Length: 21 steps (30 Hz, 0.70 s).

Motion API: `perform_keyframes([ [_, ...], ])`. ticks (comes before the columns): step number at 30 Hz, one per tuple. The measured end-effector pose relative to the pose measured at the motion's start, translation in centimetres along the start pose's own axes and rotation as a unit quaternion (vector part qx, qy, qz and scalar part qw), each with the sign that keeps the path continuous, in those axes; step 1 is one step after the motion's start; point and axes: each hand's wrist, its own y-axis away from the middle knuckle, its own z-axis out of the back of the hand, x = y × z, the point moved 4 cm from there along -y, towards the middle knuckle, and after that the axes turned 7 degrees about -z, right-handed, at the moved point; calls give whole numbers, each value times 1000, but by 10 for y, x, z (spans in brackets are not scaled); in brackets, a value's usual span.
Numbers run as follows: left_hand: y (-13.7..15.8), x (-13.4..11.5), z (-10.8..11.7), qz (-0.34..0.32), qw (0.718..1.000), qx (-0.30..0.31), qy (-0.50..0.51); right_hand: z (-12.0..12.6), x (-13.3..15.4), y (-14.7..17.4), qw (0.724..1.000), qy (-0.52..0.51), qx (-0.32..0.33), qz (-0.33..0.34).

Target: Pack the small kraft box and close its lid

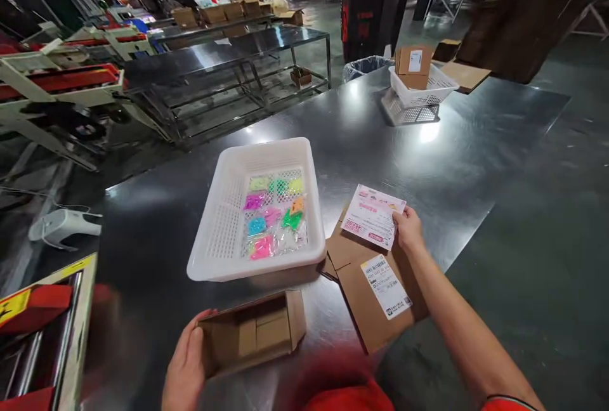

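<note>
My left hand (186, 361) grips the left end of a small open cardboard box (254, 333) at the near edge of the steel table (361, 144). My right hand (408, 228) pinches the right edge of a pink-and-white printed card (373, 215). Under the card lies a flattened cardboard box (375, 287) with a white barcode label (386, 285). Between my hands, a little farther back, stands a white plastic basket (228, 221) holding a clear bag of colourful small pieces (275, 217).
Stacked white baskets (419, 95) with a labelled carton (413, 65) sit at the table's far end beside flat cardboard (465, 75). A handheld scanner (61, 227) rests at the left. A conveyor (42, 328) runs bottom left. Another steel bench (223, 56) with cartons stands behind.
</note>
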Motion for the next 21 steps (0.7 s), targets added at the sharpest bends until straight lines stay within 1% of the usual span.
perform_keyframes([
  [2, 0, 6, 2, -1, 1000, -4, -13, 20, 1, 9, 1000, 12, 0, -2],
  [4, 0, 9, 4, -10, 999, -10, -34, 38, 4, 22, 999, 40, 17, -4],
  [7, 2, 5, 4, -21, 999, -20, -36, 60, 7, 56, 989, 118, 93, 7],
  [10, 7, -5, 1, -18, 999, -30, -22, 77, -8, 108, 961, 202, 190, 15],
  [12, 10, -11, 0, -17, 999, -38, -18, 89, -29, 146, 927, 281, 245, 40],
  [14, 11, -12, -1, -15, 999, -44, -18, 99, -51, 181, 864, 398, 275, 139],
  [16, 11, -10, 0, -13, 999, -46, -16, 106, -66, 207, 802, 467, 268, 258],
  [17, 11, -10, 0, -14, 999, -45, -17, 109, -71, 216, 783, 476, 254, 310],
  [19, 11, -12, 0, -16, 999, -40, -27, 111, -73, 226, 757, 475, 226, 388],
  [21, 13, -20, -1, -8, 998, -41, -36, 110, -70, 230, 742, 472, 207, 428],
])
